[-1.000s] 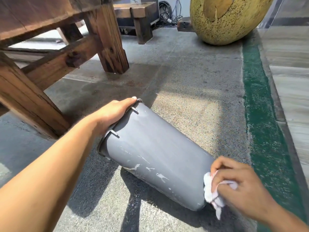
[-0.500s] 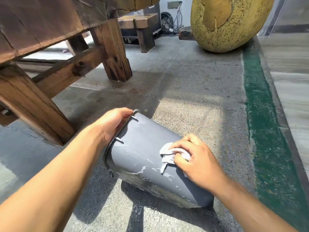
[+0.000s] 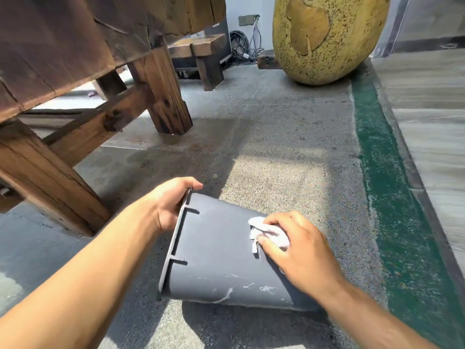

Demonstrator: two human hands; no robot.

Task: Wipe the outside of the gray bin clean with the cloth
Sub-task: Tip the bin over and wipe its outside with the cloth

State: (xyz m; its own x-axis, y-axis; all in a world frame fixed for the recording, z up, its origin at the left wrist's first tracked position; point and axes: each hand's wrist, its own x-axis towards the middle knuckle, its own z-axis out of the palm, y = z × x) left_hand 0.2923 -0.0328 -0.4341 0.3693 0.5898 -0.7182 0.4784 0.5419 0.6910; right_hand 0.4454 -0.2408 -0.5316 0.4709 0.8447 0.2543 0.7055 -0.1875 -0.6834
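Harsh daylight, hard shadows on the floor (image 3: 264, 147), wide-angle bending at edges.

An outdoor patio: sunlit concrete floor (image 3: 264, 152), heavy wooden table (image 3: 83, 79), stone sculpture (image 3: 327, 39).

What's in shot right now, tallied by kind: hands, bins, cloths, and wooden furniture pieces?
Hands: 2, left hand gripping the rim, right hand pressing the cloth
Gray bin: 1, lying on its side on the floor
Cloth: 1, white
Wooden furniture: 2, big table and small bench
Total: 6
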